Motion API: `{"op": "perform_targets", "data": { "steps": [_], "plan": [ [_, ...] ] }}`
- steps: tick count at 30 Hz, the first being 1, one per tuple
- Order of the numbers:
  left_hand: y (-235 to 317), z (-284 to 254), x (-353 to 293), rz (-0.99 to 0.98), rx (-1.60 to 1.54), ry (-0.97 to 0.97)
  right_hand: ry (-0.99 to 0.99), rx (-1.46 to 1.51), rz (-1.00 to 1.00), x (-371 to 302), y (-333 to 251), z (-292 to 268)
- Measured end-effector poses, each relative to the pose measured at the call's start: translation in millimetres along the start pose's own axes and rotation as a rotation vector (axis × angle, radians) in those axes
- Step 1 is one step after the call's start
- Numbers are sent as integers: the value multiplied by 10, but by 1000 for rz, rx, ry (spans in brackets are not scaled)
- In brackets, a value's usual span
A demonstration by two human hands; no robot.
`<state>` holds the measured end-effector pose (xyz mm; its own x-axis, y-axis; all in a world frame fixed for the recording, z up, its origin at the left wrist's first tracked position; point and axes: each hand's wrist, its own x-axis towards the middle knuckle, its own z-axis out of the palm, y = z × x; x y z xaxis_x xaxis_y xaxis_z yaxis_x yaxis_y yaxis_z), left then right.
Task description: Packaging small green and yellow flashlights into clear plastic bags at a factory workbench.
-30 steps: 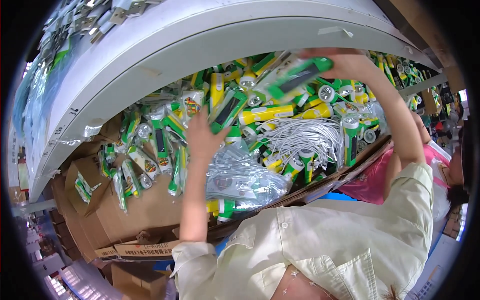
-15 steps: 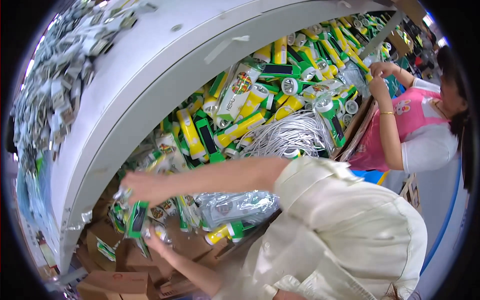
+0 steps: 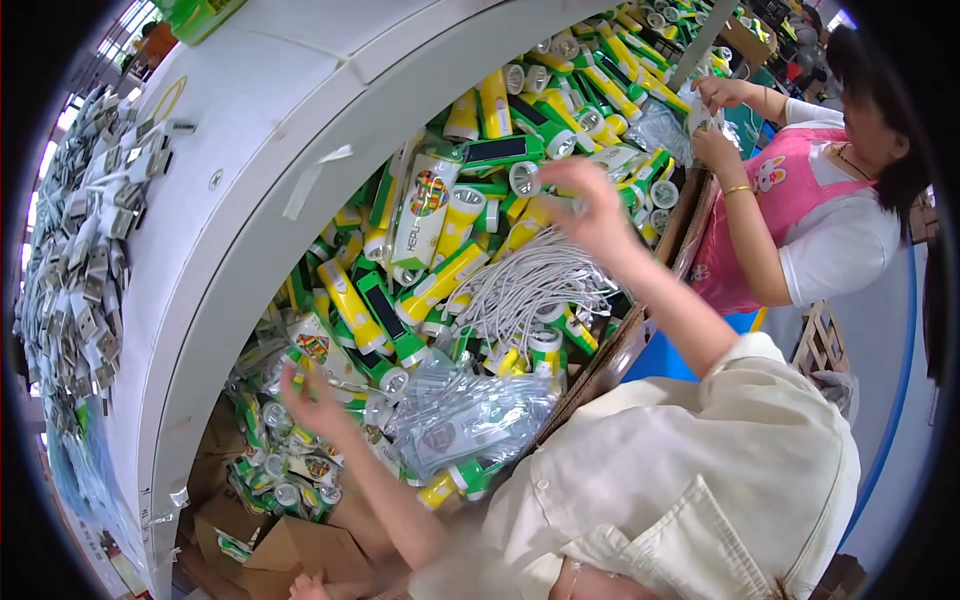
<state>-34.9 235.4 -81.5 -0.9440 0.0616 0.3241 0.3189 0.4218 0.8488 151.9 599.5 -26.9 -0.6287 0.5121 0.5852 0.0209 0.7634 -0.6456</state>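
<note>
My right hand [image 3: 592, 212] reaches over the heap with its fingers bent but apart, holding nothing that I can see. Its fingertips are close to the round lens of a green flashlight with a dark panel [image 3: 500, 151]. My left hand [image 3: 318, 405] hovers lower left, fingers spread, with nothing visible in it. Beneath and beside it lie bagged flashlights [image 3: 290, 465] in clear plastic. Between my arms are a bundle of white cables [image 3: 535, 285] and a stack of clear plastic bags [image 3: 470, 410]. Yellow-and-green flashlights [image 3: 350, 305] fill the rest of the heap.
A white curved-looking ledge [image 3: 250, 190] borders the heap, with white USB-plug cables [image 3: 85, 250] hanging at its far left. Cardboard boxes [image 3: 300, 555] stand at the lower left, beside another hand [image 3: 308, 588]. A co-worker in a pink apron [image 3: 745, 230] handles something on the right.
A green flashlight that was between both hands at the lower left has been let go. My right hand has swung up and right over the heap; my left hand has risen a little.
</note>
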Motion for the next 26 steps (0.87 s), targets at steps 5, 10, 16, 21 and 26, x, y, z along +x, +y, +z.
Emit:
{"op": "perform_targets", "data": {
  "steps": [5, 10, 16, 21, 26],
  "plan": [
    [452, 1597, 78, 361, 155, -401, -420, -583, 213, 51, 824, -932],
    [706, 2099, 96, 263, 464, -488, -894, -739, 4, 291, 1153, -850],
    [1179, 1816, -156, 56, 22, -392, -889, -825, -223, 480, 1504, -980],
    [1658, 1494, -994, -423, -618, -819, -639, -772, -108, 482, 1272, -1424],
    [1629, 1884, -1775, -550, -760, -1213, -553, 21, 784, 208, 557, -1662]
  ]
}}
